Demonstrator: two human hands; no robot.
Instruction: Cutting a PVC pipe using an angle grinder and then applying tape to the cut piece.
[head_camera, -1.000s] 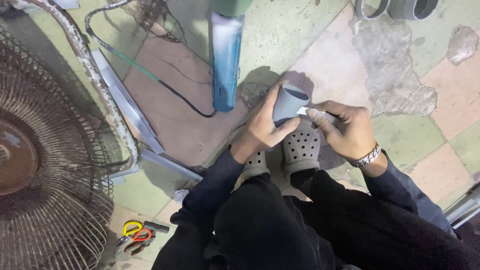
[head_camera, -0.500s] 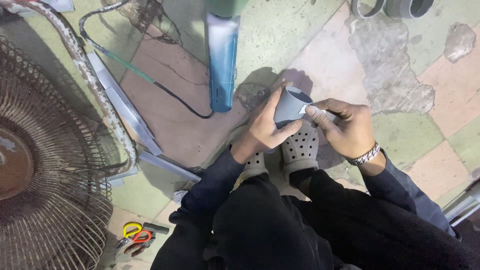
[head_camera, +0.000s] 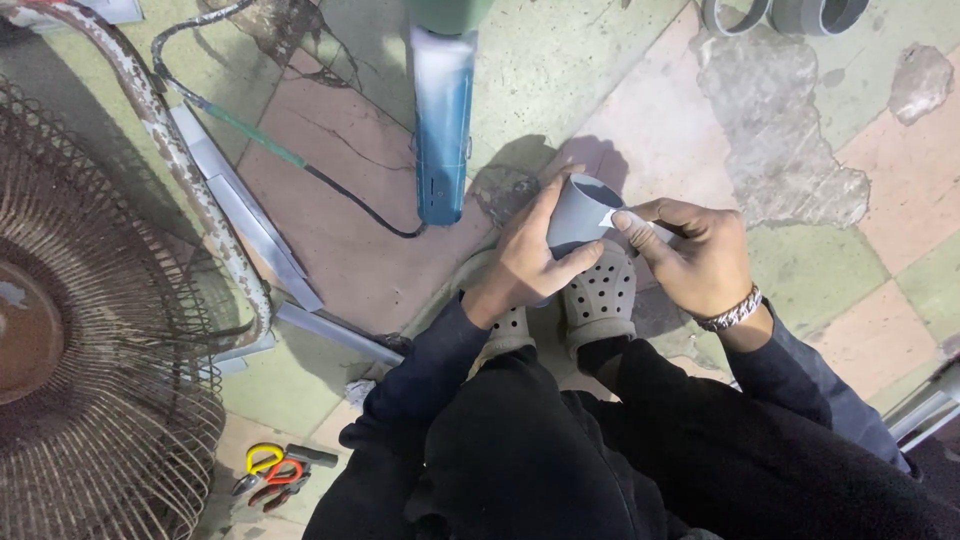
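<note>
Left hand (head_camera: 528, 255) is wrapped around a short grey pipe piece (head_camera: 578, 212), fingers curled on its side, thumb across the front; the piece's open end tilts up. Right hand (head_camera: 695, 258) pinches a small white strip (head_camera: 612, 217) between thumb and forefinger, pressed against the pipe piece's rim. The piece is held above a pair of grey perforated clogs (head_camera: 592, 295) on the tiled floor (head_camera: 860, 250). A blue power tool (head_camera: 441, 125) lies just beyond. A rusty fan cage (head_camera: 90, 380) stands at left, with pliers (head_camera: 270, 470) near it.
</note>
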